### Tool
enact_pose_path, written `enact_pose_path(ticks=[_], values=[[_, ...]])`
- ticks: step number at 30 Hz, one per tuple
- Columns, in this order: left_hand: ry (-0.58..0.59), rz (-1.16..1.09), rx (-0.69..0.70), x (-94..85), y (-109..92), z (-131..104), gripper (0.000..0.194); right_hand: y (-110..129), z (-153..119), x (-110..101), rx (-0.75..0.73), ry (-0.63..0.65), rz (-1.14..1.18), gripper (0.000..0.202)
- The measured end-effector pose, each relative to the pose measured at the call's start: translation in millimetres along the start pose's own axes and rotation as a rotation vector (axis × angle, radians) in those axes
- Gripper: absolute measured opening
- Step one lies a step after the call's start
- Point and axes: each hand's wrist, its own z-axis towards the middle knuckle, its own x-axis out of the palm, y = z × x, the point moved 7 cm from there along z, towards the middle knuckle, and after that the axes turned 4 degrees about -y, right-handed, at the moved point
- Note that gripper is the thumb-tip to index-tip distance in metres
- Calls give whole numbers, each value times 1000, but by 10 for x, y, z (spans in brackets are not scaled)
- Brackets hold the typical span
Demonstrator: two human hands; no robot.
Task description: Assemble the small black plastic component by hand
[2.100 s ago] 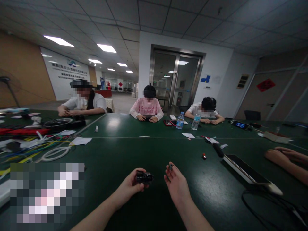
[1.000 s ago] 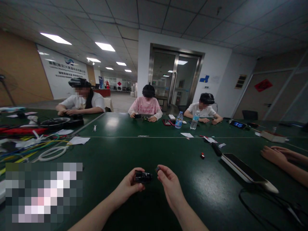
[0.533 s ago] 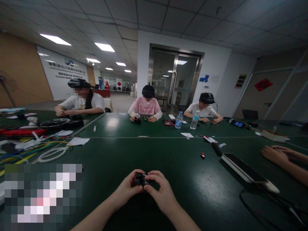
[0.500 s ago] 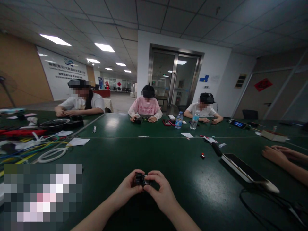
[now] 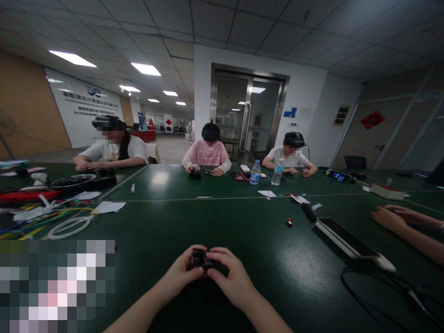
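A small black object (image 5: pixel 203 259) with a boxy, partly shiny shape is between my hands, above the green table (image 5: pixel 173 226). Its exact kind is too small and dark to make out. My left hand (image 5: pixel 183 270) grips its left end between thumb and fingers. On the other end, my right hand (image 5: pixel 229 274) pinches it with thumb and fingertips. My fingers hide parts of the object. The two hands are close together, thumbs nearly touching below it.
Cables (image 5: pixel 69 226) and paper (image 5: pixel 110 206) lie at left. A small red item (image 5: pixel 289 222) and a white device with a dark screen (image 5: pixel 347 238) lie to the right, near another person's hands (image 5: pixel 391 219). Bottles (image 5: pixel 255 173) stand farther back, where several people sit.
The view has shifted slightly, so the surroundings appear a little farther left. My hands stay on the black object, with only slight finger movement. The clock display has changed.
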Motion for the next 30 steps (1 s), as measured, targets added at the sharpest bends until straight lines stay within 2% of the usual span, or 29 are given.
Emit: enact_pose_path(ticks=[3, 9, 16, 24, 30], values=[[17, -36, 13, 23, -24, 5, 37, -9, -1, -15, -1, -22, 42, 39], [26, -55, 7, 11, 12, 17, 43, 14, -4, -29, -10, -52, 31, 32], [16, -16, -24, 23, -41, -15, 33, 0, -11, -60, 74, -63, -6, 34], [12, -52, -2, 46, -58, -13, 42, -33, -2, -72, 85, -92, 43, 33], [18, -48, -24, 29, -37, -12, 40, -66, -9, -70, 95, -98, 30, 32]])
